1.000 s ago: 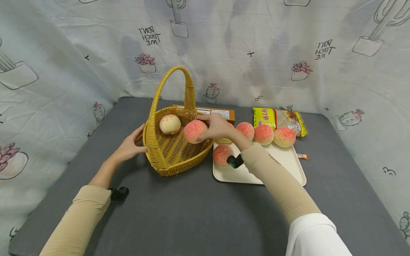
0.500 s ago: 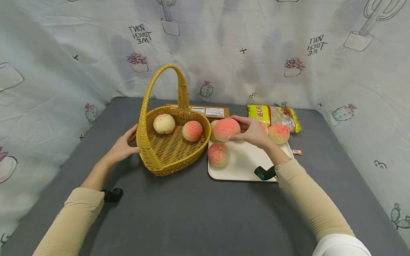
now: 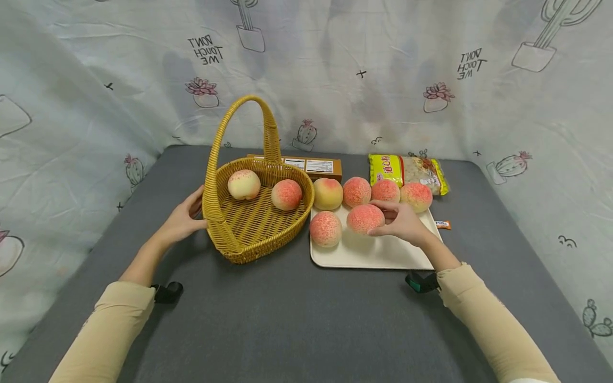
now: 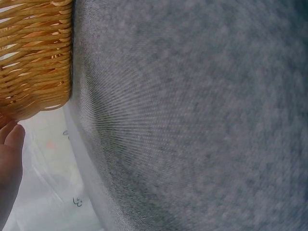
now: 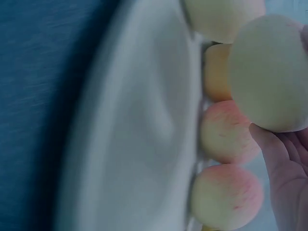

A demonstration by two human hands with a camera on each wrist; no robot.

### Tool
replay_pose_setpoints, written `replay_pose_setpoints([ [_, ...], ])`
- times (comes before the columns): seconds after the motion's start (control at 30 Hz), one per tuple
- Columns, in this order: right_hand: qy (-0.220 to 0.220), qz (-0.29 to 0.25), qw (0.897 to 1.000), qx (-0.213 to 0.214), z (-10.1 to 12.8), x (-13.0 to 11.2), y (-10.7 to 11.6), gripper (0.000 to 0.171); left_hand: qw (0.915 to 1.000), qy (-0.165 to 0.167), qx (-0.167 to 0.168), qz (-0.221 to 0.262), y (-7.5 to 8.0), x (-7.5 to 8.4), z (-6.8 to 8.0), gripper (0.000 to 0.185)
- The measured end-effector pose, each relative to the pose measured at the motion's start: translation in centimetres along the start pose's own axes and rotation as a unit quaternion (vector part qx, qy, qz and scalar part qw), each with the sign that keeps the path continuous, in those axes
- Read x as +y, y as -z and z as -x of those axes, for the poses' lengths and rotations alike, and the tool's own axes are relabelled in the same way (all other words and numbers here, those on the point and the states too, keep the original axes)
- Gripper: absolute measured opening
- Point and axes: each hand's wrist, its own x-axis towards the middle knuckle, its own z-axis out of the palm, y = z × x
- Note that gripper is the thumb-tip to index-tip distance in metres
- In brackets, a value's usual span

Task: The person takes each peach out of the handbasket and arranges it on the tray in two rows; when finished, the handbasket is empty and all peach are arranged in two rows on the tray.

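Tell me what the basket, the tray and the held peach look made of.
Basket: woven wicker or rattan, golden, glossy strands visible. Tray: smooth cream plastic, probably, matte with rounded rim. Peach in the right hand: speckled, very even pink surface, possibly an artificial foam or plastic fruit; cannot tell for sure.

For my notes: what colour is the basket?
Golden-yellow wicker basket, clearest in the head view.
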Motion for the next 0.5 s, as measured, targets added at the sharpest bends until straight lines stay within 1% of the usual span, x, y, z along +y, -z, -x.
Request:
replay_pose_setpoints([
  [0.07,-0.004,0.017,1.000,-0.006,0.2,0.6,-0.1,0.077,1.0000,0.001,0.001,-0.002,0.0,0.0,0.0,0.096],
  [0.17,-0.002,0.026,1.000,-0.016,0.3,1.3,-0.4,0.077,1.0000,0.003,0.000,0.000,0.0,0.1,0.0,0.097],
  [0.33,0.004,0.014,1.000,-0.026,0.0,2.0,-1.0,0.075,1.0000,0.004,-0.001,0.002,0.0,0.0,0.0,0.097],
  [0.5,0.007,0.010,0.999,-0.034,-0.1,2.1,-1.3,0.076,1.0000,0.007,-0.001,0.003,0.0,0.0,0.0,0.097],
])
